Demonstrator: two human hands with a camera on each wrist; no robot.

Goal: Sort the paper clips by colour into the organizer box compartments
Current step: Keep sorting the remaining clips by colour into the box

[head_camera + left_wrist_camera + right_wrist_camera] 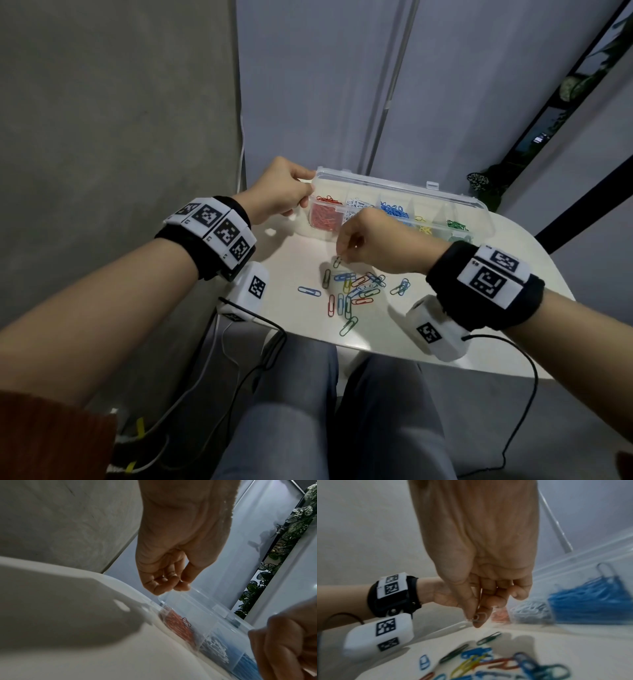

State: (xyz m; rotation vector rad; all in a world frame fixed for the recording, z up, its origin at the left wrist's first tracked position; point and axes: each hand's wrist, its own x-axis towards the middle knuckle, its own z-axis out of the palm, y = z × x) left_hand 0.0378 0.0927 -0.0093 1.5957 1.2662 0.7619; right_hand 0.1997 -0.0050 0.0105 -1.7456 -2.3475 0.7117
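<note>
White table; grey wall behind.

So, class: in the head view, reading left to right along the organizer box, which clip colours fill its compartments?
In the organizer box: red clips → white clips → blue clips → yellow clips → green clips.
</note>
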